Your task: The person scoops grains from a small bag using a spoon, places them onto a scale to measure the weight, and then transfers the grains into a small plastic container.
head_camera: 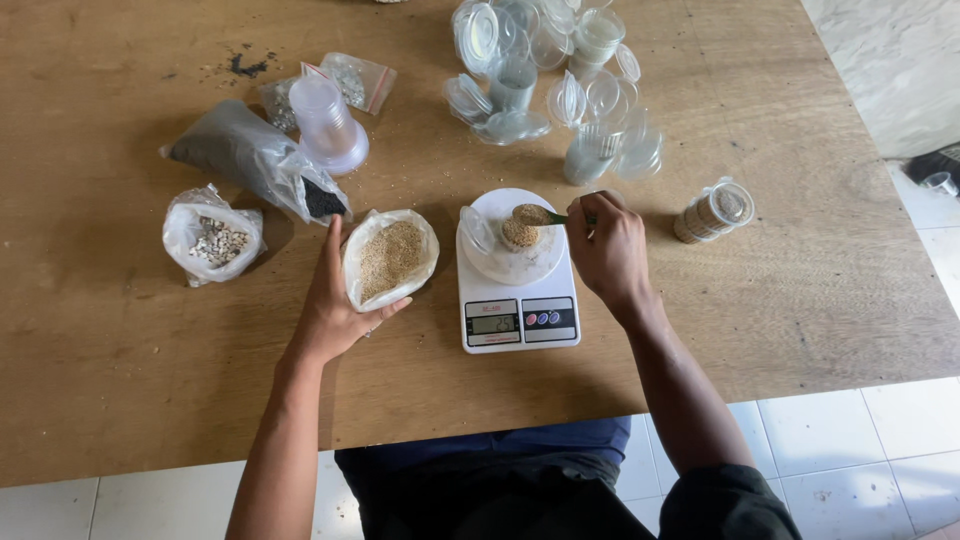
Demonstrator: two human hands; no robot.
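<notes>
A person sits at a brown wooden tabletop [120, 330]. The left hand [330, 300] cups an open clear plastic bag of tan grain [390, 258], fingers spread under its soft, sagging side; it likely slumps and spills unless held near the mouth. The right hand [608, 250] has its fingers closed around a small green-handled spoon [540, 214] heaped with grain, over a small clear plastic cup [518, 234] on a white digital kitchen scale [517, 305]. The cup looks light, thin and easily tipped.
</notes>
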